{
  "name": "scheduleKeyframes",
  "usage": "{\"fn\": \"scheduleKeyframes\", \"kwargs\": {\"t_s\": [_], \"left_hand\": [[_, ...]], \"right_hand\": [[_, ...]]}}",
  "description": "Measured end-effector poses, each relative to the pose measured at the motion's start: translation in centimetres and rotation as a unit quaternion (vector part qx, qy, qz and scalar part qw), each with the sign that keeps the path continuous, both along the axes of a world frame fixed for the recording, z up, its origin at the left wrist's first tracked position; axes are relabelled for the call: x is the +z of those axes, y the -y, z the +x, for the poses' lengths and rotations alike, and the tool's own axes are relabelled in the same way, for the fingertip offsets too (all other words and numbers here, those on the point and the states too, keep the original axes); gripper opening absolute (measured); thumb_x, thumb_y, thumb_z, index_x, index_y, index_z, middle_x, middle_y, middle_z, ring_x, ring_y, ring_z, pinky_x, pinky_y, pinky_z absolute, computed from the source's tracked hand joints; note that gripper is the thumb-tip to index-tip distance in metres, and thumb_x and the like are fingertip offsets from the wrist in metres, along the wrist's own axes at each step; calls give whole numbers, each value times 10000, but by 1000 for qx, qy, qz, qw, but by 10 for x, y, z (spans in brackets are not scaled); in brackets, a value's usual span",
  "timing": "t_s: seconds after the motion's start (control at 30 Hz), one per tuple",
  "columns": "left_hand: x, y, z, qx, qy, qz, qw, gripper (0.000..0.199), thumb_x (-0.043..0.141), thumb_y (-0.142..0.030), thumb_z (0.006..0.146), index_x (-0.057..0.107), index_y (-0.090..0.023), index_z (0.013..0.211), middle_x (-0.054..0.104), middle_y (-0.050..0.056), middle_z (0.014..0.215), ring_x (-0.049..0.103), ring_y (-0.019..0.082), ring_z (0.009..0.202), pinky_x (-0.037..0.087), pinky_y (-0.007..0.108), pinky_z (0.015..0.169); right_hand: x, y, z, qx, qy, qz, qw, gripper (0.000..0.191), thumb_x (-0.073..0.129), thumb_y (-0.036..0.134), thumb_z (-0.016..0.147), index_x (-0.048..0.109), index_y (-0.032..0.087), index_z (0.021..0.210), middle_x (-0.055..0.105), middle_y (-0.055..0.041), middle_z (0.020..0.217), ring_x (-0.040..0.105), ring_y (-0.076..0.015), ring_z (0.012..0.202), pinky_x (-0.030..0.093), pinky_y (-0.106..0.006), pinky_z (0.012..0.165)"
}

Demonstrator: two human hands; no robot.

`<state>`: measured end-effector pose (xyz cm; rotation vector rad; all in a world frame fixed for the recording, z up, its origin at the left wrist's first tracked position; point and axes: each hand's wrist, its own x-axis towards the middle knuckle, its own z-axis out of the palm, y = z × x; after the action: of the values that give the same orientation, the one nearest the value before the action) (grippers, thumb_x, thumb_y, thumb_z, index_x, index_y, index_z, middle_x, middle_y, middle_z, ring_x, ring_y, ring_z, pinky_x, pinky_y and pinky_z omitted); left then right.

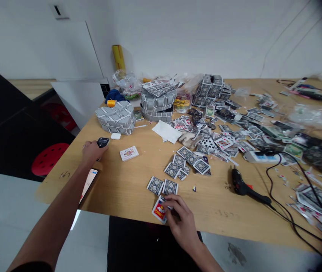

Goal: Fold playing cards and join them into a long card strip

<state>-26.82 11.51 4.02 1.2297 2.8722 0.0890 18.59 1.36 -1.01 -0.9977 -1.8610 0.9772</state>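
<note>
My left hand (91, 152) is at the table's left side, its fingers closed around a small black device with a screen (103, 142). Just below that wrist, a phone with a lit screen (88, 184) lies partly covered by my forearm. My right hand (181, 217) is near the front edge, thumb and fingers closed on a red and yellow card (159, 210). Touching or nearly touching that card are folded blue-patterned cards (154, 185). A stack of playing cards (129, 153) lies between my hands, with a white case (116, 136) behind it.
Boxes woven from folded cards (115, 117) stand at the back left. Loose cards (206, 142) spread across the middle and right. A black glue gun (241, 185) lies at right, near a white power strip (262, 157) and trailing cables. A red stool (50, 158) stands left of the table.
</note>
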Motion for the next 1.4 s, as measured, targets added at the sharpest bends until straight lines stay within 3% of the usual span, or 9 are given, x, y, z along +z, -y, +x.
{"fn": "scheduleKeyframes", "kwargs": {"t_s": [0.23,0.33,0.5,0.7,0.83,0.93,1.03,1.17,1.4], "left_hand": [[11,17,20,-14,-15,29,999,797,688,-609,842,593,-42,1394,578,322,1419,596,477,1296,477,543,1074],[11,41,62,-95,-12,140,985,574,638,-477,900,619,-120,1349,631,237,1361,594,419,1305,460,541,1114],[4,97,180,-316,267,216,885,199,578,-384,993,690,-258,1099,749,93,1155,697,281,1132,547,448,1041],[-17,129,268,-295,510,181,788,223,632,-429,1010,722,-326,1186,787,74,1145,747,253,1059,603,402,942],[-25,122,258,-284,511,189,789,245,624,-430,1016,720,-288,1191,795,60,1114,754,229,1009,607,366,903],[-20,101,219,-294,386,203,850,231,559,-400,1041,722,-268,1138,788,73,1131,737,241,1058,585,382,961],[-9,71,173,-293,147,174,929,267,502,-321,1027,710,-228,1167,755,115,1234,675,288,1209,506,443,1107],[0,38,131,-287,88,143,943,327,553,-289,974,695,-196,1253,697,153,1374,590,341,1328,404,492,1201],[-5,18,113,-300,63,74,949,451,635,-392,949,663,-206,1358,683,141,1442,585,350,1363,389,464,1200]], "right_hand": [[0,1,1,-4,-4,-4,1000,158,606,232,1025,755,260,981,712,-94,1169,733,-239,1065,602,-328,899],[3,0,2,-5,-16,-21,1000,150,622,242,1017,765,261,975,725,-94,1162,734,-244,1062,601,-343,906],[8,-2,1,-13,-40,-73,996,123,667,281,1003,781,258,962,733,-98,1164,734,-249,1060,601,-358,907],[16,-1,2,-11,-72,-126,989,102,711,325,984,794,267,992,738,-101,1178,727,-266,1101,606,-380,921],[14,-2,7,-17,-75,-129,989,104,710,326,982,794,266,988,740,-99,1157,733,-262,1073,608,-367,897],[8,-4,11,-28,-66,-120,990,108,700,325,987,792,268,988,739,-97,1166,729,-261,1078,602,-369,902],[2,-4,13,-34,-57,-116,991,121,691,332,994,789,263,981,741,-98,1175,724,-263,1094,593,-382,925],[-2,-3,12,-35,-61,-121,990,148,695,358,998,790,246,983,746,-115,1192,727,-272,1108,603,-391,919],[-2,-5,11,-39,-70,-126,989,187,715,408,986,802,245,956,769,-122,1182,751,-281,1077,628,-398,887]]}}
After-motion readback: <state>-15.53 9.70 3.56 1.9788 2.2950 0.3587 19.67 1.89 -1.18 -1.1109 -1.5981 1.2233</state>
